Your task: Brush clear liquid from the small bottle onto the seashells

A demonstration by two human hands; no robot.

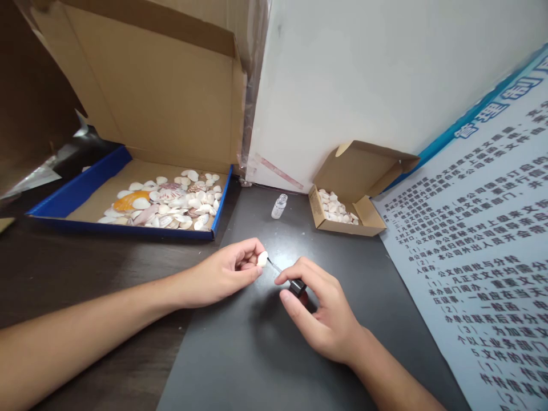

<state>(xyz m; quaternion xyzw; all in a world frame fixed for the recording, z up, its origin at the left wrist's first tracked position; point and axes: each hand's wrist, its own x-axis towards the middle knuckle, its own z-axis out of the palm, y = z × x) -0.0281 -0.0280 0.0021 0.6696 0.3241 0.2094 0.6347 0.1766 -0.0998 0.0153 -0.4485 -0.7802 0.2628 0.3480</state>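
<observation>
Between the thumb and fingers of my left hand (240,265) is a small white seashell (262,259), held above the dark mat. My right hand (319,308) grips the black cap of a small brush (296,287). The brush's thin stem points left, and its dark tip meets or nearly meets the shell's right side. Beyond both hands, a small clear bottle (279,206) with a white label stands uncapped on the mat. What the bottle contains is hard to make out.
At left, an open blue-sided cardboard box (124,229) holds many shells, one of them orange. Back right, a smaller open brown box (350,228) contains white shells. A printed poster (479,228) leans along the right side. Behind the mat (222,354) rises a white panel (363,74).
</observation>
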